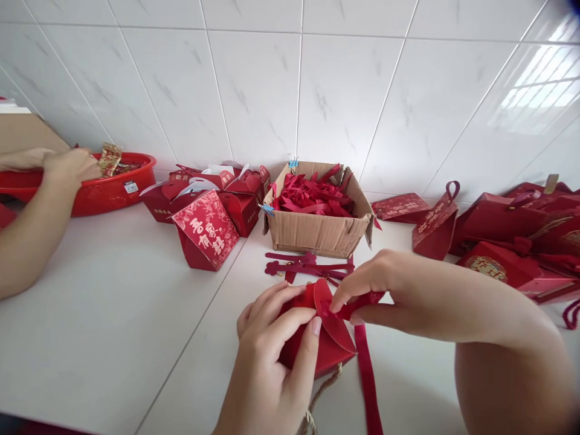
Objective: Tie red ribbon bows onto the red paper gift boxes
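Note:
My left hand (281,344) is closed around the left side of a small red gift box (333,353), its thumb and fingers on the top flaps. At the top of the box, the fingers of my right hand (369,290) pinch a dark red ribbon (368,374) by the curved flap. One length of this ribbon hangs down the right side of the box onto the table. A twisted cord (330,382) sticks out below the box. Just behind lie several dark red straps (312,264) with flower-shaped ends.
A cardboard box (317,232) full of red ribbons stands against the tiled wall. Finished-looking red boxes (206,232) sit left of it, more red gift boxes (498,229) at right. Far left, a co-worker's hands (67,166) hold a gold packet (110,159) over a red basin (109,196).

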Demonstrator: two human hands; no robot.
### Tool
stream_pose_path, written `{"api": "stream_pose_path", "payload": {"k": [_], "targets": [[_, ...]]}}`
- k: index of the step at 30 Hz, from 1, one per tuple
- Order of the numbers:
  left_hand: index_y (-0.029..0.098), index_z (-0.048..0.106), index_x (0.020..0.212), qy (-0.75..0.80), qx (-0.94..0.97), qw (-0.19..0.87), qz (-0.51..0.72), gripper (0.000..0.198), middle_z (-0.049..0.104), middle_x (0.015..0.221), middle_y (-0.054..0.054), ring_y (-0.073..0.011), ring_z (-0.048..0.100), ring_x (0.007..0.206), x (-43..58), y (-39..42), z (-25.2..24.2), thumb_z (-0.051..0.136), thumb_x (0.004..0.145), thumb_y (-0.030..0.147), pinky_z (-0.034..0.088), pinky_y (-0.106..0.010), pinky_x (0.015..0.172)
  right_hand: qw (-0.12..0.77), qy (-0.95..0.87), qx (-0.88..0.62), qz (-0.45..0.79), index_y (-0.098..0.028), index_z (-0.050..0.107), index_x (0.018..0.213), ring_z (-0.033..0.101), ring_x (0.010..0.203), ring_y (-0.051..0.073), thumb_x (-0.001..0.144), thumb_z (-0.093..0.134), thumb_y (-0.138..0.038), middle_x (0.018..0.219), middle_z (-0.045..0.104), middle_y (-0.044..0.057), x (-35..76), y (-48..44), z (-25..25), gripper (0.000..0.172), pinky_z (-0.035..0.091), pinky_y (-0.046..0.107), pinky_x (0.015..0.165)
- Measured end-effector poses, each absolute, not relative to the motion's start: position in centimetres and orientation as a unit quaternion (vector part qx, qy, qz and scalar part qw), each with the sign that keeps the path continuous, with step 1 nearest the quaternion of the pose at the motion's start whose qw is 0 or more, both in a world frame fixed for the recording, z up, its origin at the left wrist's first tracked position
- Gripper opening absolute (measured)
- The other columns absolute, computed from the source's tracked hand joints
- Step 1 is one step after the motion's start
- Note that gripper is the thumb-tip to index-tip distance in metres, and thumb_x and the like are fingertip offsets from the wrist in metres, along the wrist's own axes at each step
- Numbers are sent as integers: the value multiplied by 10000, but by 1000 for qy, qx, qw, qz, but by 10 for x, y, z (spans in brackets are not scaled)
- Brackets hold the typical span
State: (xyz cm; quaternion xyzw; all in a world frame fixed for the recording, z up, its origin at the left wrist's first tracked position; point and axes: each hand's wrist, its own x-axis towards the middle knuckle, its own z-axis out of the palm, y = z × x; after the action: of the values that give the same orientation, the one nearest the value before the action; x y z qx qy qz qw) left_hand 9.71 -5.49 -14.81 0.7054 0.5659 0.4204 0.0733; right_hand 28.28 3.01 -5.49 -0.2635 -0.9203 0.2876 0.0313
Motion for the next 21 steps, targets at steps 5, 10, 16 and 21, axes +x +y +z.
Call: {"api": "stream_pose_path", "payload": {"k": [5,10,16,21], "targets": [[272,670,819,580,703,47,408,162,659,1144,-28,-293,561,1119,98,-55,-149,518,871,251,396,-513,905,15,-916,-262,303,-272,712,987,643,780,102,844,526,-104,920,722,-54,288,28,-53,289,459,202,718],[269,678,771,586,711,60,385,226,666,1136,-40,-320,561,1122,98,-55,-149,476,873,250,381,-555,874,11,-904,-280,323,-265,722,983,649,838,120,838,520,-89,980,721,-46,291,28,-49,305,467,219,755],[261,659,738,573,703,75,415,222,682,1093,-31,-323,556,1136,99,-55,-149,476,857,222,374,-562,883,22,-909,-272,315,-257,698,1046,644,865,119,845,531,-106,1006,715,-30,288,29,-51,302,455,218,775],[259,618,752,547,696,59,461,168,664,1108,-19,-333,486,1222,98,-57,-152,495,849,198,331,-551,929,19,-906,-320,277,-303,596,1186,623,778,128,841,557,-168,949,701,-27,284,27,-54,372,440,231,681]]}}
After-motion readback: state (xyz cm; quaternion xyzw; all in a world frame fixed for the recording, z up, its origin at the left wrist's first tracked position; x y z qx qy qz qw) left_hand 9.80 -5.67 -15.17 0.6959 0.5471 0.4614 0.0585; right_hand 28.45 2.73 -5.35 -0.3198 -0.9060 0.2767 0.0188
